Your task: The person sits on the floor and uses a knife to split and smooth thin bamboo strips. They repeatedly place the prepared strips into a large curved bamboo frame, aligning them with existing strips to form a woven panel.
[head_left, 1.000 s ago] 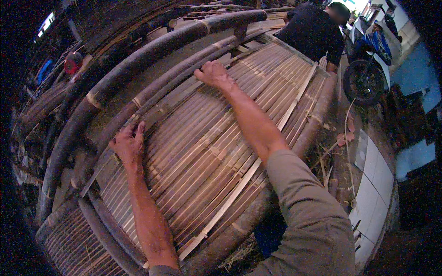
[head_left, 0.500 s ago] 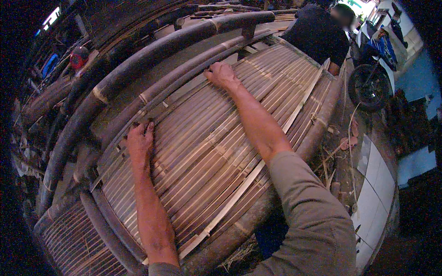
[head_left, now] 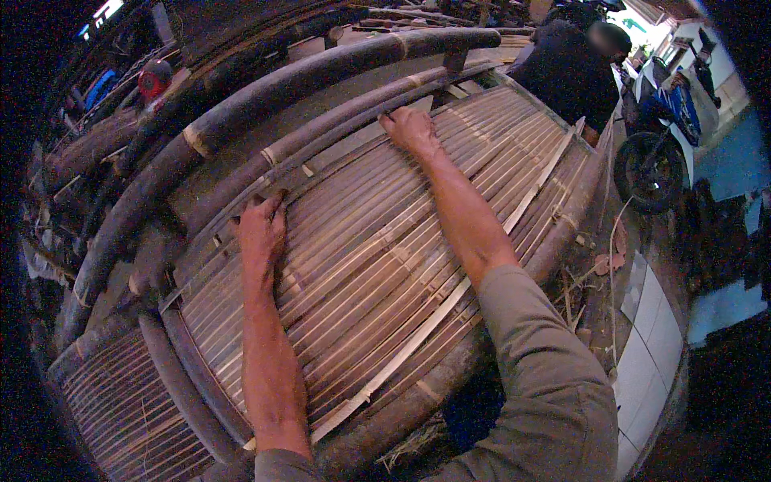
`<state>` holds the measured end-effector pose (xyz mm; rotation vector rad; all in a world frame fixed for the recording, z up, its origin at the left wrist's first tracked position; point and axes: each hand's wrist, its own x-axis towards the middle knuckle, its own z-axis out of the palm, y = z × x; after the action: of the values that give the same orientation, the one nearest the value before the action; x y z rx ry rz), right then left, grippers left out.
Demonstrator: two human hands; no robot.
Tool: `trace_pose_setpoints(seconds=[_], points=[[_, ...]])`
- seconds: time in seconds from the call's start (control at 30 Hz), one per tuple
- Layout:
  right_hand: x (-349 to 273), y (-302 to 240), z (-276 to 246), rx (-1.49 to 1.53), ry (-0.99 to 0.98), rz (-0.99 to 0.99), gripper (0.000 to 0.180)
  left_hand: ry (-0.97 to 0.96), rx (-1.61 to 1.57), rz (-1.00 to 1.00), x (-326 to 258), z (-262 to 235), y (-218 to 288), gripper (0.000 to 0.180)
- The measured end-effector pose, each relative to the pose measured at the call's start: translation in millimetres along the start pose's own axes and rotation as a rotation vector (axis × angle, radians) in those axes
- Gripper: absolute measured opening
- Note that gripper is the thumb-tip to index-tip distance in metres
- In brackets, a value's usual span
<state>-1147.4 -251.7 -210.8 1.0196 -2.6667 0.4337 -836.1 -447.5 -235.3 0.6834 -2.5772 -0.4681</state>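
Head camera looks steeply down, close over the slatted bamboo panel.

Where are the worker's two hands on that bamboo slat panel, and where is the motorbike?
left hand [head_left: 261,229], head view, back of the hand
right hand [head_left: 409,128], head view, knuckles
motorbike [head_left: 652,165], head view, front tyre

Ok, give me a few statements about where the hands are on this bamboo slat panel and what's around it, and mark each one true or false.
1. Both hands lie palm down on the bamboo slat panel. True.
2. The left hand holds a hammer. False: it is bare, fingers spread at the panel's far edge.
3. The right hand is farther from the person than the left hand. True.
4. A thin pale strip runs diagonally across the slats. True.
5. The motorbike stands to the left of the panel. False: it stands to the right, beyond the other person.
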Motion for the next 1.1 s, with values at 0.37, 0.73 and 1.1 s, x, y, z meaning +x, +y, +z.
trace_pose_setpoints(seconds=[0.37, 0.73, 1.1], points=[[-3, -28, -15, 0.207, -0.214, -0.135, 0.079, 0.017, -0.149, 0.031, -5, -6, -21, 0.037], [2, -15, -14, 0.057, -0.036, -0.018, 0.068, 0.166, 0.318, -0.291, -26, -51, 12, 0.047], [-9, -7, -29, 0.133, 0.058, -0.111, 0.068, 0.097, 0.040, -0.253, -13, -34, 1, 0.053]])
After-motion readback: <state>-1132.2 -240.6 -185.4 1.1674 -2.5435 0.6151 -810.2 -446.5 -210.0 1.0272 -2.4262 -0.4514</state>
